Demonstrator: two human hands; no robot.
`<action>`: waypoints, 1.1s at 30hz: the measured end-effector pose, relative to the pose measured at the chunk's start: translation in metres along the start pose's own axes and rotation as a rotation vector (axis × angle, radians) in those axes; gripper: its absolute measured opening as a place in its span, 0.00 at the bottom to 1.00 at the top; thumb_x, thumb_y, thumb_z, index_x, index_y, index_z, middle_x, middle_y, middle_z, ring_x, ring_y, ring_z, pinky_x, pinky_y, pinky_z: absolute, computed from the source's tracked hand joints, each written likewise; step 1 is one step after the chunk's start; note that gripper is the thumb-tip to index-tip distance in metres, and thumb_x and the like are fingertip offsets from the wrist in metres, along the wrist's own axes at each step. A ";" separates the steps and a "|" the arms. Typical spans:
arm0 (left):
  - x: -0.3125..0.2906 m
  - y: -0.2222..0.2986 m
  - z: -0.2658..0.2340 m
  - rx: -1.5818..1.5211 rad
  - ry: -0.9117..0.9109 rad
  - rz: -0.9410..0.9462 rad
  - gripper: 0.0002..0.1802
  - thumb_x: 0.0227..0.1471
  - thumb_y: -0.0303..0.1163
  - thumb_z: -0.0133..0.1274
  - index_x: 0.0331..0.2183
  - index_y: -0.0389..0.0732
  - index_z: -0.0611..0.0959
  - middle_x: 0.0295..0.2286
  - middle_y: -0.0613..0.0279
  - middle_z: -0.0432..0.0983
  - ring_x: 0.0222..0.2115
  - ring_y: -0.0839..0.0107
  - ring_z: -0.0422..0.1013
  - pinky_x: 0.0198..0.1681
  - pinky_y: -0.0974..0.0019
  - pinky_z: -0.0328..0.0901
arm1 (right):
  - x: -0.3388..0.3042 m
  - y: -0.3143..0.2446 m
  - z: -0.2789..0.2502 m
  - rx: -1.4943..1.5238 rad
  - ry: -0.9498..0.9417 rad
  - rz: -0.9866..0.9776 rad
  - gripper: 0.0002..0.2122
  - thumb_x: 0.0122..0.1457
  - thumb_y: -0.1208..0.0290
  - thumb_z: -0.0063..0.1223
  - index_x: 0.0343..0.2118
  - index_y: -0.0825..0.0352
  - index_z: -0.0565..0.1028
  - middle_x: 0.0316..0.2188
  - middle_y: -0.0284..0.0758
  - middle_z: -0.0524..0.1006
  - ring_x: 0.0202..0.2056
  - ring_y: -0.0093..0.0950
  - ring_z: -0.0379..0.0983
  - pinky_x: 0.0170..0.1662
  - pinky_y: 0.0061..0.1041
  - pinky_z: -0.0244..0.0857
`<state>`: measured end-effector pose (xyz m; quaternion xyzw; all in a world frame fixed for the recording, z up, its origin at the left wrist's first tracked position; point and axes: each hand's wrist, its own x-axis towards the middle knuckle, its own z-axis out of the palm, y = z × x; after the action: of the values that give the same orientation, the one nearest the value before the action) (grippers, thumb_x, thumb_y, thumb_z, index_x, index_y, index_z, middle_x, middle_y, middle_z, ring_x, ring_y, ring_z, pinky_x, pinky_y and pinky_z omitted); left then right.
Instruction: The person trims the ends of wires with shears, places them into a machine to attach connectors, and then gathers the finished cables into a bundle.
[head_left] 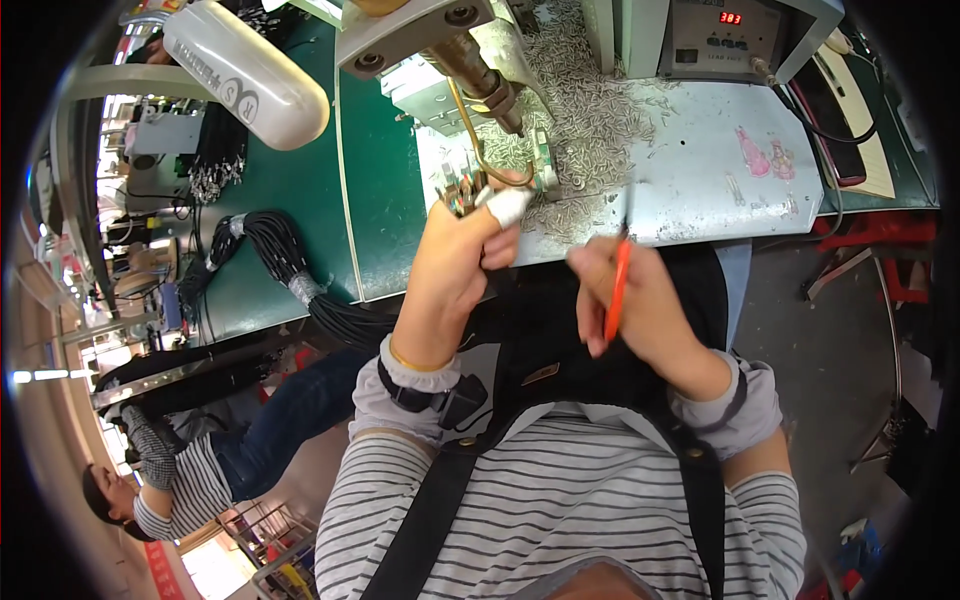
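My left hand (pixel 455 240) is closed at the front of the bench machine, just below its metal nozzle (pixel 510 122). Its thumb wears a white wrap, and its fingers pinch a small bunch of coloured wire ends (pixel 462 192); what they join is hidden. Beside that hand stands a small green-and-white block (pixel 544 165), with a bent brass-coloured tube (pixel 475 140) passing close to the fingertips. To the right, in front of the bench edge, my right hand (pixel 640 305) grips a slim orange-handled tool (pixel 618 290). Its thin dark tip points up and is blurred, so its exact kind is unclear.
Many small metal pins (pixel 590 120) lie strewn over the pale worktop (pixel 700 180). A control box (pixel 725 45) with a red display stands behind. Bundled black cables (pixel 280 250) lie on the green table (pixel 350 180) at left. Another person (pixel 200 470) is farther left.
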<state>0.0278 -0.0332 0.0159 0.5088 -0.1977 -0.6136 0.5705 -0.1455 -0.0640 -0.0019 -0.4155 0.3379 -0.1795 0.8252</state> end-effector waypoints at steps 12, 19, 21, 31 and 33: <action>0.031 0.017 -0.006 0.020 -0.030 -0.068 0.07 0.42 0.24 0.52 0.28 0.35 0.72 0.16 0.71 0.63 0.10 0.87 0.50 0.11 0.81 0.44 | 0.061 -0.033 -0.006 -0.215 0.162 -0.300 0.09 0.52 0.69 0.48 0.29 0.71 0.66 0.13 0.27 0.63 0.11 0.15 0.60 0.13 0.14 0.54; 0.032 0.020 -0.009 0.074 -0.073 -0.057 0.08 0.42 0.24 0.53 0.27 0.35 0.72 0.15 0.72 0.60 0.10 0.87 0.49 0.11 0.81 0.43 | 0.068 -0.025 -0.008 -0.188 0.190 -0.290 0.08 0.52 0.72 0.49 0.29 0.70 0.65 0.13 0.26 0.62 0.11 0.14 0.58 0.13 0.14 0.56; 0.031 0.020 -0.005 0.072 -0.059 -0.052 0.08 0.41 0.24 0.53 0.27 0.35 0.71 0.14 0.72 0.60 0.10 0.87 0.49 0.11 0.81 0.42 | 0.067 -0.027 -0.008 -0.186 0.181 -0.280 0.07 0.52 0.72 0.48 0.29 0.70 0.65 0.13 0.26 0.62 0.11 0.14 0.58 0.13 0.14 0.56; 0.029 0.021 -0.002 0.122 0.017 -0.042 0.08 0.41 0.24 0.53 0.28 0.35 0.73 0.14 0.73 0.59 0.10 0.87 0.49 0.11 0.81 0.42 | 0.068 -0.024 -0.008 -0.233 0.184 -0.318 0.06 0.53 0.72 0.47 0.28 0.69 0.65 0.13 0.26 0.63 0.12 0.14 0.59 0.13 0.14 0.56; 0.026 0.021 -0.001 0.141 0.003 -0.036 0.08 0.42 0.24 0.53 0.29 0.35 0.73 0.14 0.73 0.59 0.11 0.86 0.50 0.12 0.81 0.43 | 0.065 -0.025 -0.007 -0.190 0.164 -0.330 0.06 0.53 0.72 0.46 0.28 0.69 0.65 0.13 0.26 0.62 0.12 0.14 0.58 0.13 0.14 0.56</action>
<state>0.0433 -0.0619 0.0230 0.5521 -0.2306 -0.6075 0.5225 -0.1048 -0.1197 -0.0111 -0.5253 0.3467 -0.3126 0.7115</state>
